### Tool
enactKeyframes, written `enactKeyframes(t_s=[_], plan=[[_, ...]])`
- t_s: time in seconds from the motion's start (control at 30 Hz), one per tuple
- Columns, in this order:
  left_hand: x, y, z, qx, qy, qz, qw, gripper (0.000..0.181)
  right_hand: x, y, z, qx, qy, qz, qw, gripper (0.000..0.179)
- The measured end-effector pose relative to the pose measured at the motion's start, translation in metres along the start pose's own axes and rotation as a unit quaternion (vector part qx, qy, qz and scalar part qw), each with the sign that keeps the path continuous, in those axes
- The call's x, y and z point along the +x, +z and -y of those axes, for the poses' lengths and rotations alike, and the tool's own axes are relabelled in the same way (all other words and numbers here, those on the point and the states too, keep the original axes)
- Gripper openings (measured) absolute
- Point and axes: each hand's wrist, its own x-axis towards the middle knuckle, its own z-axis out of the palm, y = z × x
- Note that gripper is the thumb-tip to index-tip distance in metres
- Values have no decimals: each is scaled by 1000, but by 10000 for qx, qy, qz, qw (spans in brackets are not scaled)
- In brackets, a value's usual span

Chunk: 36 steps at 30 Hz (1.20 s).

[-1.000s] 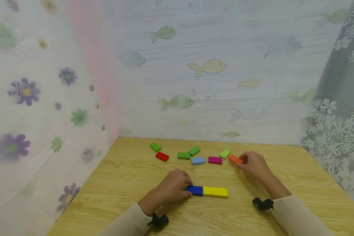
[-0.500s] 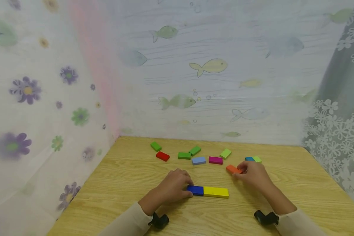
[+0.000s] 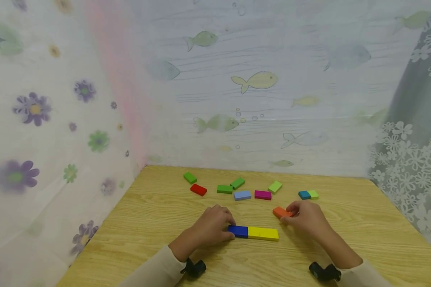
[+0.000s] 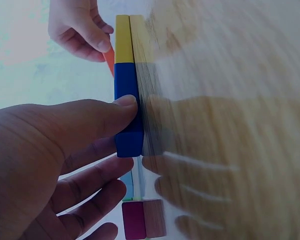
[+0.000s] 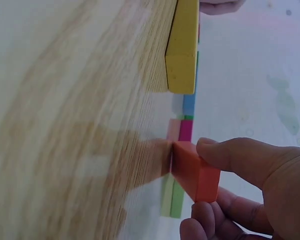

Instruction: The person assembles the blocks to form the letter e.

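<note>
My left hand [image 3: 210, 227] grips the left end of a dark blue block [image 3: 238, 231] between thumb and fingers. Against the blue block's right end lies a yellow block [image 3: 263, 233], making one straight row on the table. In the left wrist view the thumb presses the near side of the blue block [image 4: 127, 80]. An orange block [image 3: 281, 212] is pinched by my right hand [image 3: 309, 217], behind and to the right of the yellow one. The right wrist view shows that orange block [image 5: 196, 172] apart from the yellow block [image 5: 182, 57].
Loose blocks lie farther back on the wooden table [image 3: 147, 223]: red [image 3: 198, 189], several green ones including one [image 3: 190, 177] at far left, light blue [image 3: 242, 195] and magenta [image 3: 263, 195]. At right, a teal block [image 3: 304, 195] touches a lime block [image 3: 313, 194]. Patterned curtains surround the table.
My right hand has brought the orange block nearer and slightly left, toward the yellow block. The teal and lime blocks behind it have come into sight. My left hand has stayed on the blue block.
</note>
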Motion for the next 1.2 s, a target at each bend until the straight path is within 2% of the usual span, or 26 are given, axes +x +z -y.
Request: enactKeyframes(t_s=[0.13, 0.4, 0.9, 1.2], plan=[[1, 1, 1, 2, 6, -4, 10000, 29, -2, 2, 1, 20, 59, 63, 10000, 40], [1, 2, 1, -22, 8, 15, 10000, 29, -6, 6, 3, 152, 334, 435, 9984, 52], [0, 2, 1, 7, -40, 25, 10000, 29, -6, 6, 1, 230, 277, 612, 9975, 55], [-2, -1, 0, 25, -22, 16, 10000, 29, -8, 2, 2, 464, 275, 646, 9965, 27]])
